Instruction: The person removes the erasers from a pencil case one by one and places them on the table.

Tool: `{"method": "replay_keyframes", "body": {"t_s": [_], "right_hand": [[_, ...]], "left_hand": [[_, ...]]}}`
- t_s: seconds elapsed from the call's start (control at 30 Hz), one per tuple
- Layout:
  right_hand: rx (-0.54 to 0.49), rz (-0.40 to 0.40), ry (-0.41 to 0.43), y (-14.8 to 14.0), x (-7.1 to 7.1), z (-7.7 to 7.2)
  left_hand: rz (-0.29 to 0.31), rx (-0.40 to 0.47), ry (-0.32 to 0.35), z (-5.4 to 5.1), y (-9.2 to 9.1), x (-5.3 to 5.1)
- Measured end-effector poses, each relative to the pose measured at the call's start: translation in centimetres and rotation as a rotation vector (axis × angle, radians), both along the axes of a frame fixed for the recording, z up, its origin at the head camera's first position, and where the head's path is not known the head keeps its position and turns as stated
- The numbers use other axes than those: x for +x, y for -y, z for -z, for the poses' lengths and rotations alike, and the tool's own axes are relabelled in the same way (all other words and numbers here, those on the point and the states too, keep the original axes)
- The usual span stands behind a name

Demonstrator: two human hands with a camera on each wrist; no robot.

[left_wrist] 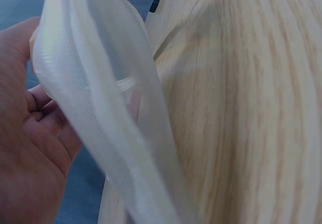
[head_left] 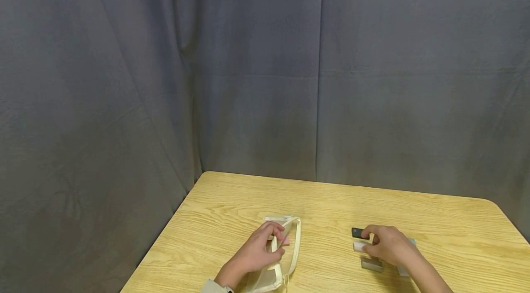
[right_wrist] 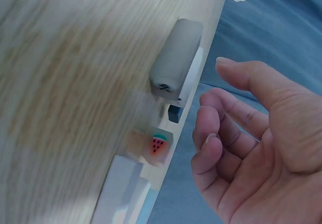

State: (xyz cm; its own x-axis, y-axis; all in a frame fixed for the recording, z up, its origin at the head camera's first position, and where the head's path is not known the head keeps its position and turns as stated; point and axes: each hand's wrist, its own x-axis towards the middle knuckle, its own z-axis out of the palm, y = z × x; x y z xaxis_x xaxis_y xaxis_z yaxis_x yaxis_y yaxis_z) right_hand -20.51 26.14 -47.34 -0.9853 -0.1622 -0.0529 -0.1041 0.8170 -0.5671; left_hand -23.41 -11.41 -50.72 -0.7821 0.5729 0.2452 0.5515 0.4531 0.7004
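Observation:
A translucent mesh pouch (head_left: 295,249) with cream edging stands with its mouth spread on the table. My left hand (head_left: 262,247) grips its rim, and the same pouch (left_wrist: 108,98) fills the middle of the left wrist view. Something pink (head_left: 286,240) shows inside the pouch. My right hand (head_left: 391,243) hovers over several small blocks, thumb and fingers apart with nothing between them. Nearest its fingertips are a black block (head_left: 357,232) and a white block (head_left: 358,246). A grey block (right_wrist: 176,58) with dark marks lies closer to me.
A small block with a watermelon picture (right_wrist: 159,146) and a white block (right_wrist: 118,189) lie by the right hand. A teal-edged piece (head_left: 412,241) is partly hidden behind that hand. The wooden table (head_left: 323,210) ends at a grey curtain (head_left: 256,100).

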Motion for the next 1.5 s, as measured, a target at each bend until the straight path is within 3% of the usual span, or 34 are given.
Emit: {"method": "replay_keyframes", "body": {"t_s": [0.3,1.03,1.3,1.5], "right_hand": [[-0.033,-0.011,-0.020,0.7,0.2,-0.5],[-0.094,-0.238,-0.174,3.0,0.0,-0.9],[-0.128,-0.226,-0.129,4.5,-0.1,-0.2],[-0.181,-0.260,-0.142,5.6,-0.4,0.2]], "left_hand": [[0.009,-0.012,-0.004,-0.1,0.1,0.1],[0.008,-0.002,-0.004,0.2,0.0,-0.1],[0.022,-0.007,0.006,0.2,0.1,0.0],[0.016,-0.008,0.010,0.1,0.0,0.1]]}}
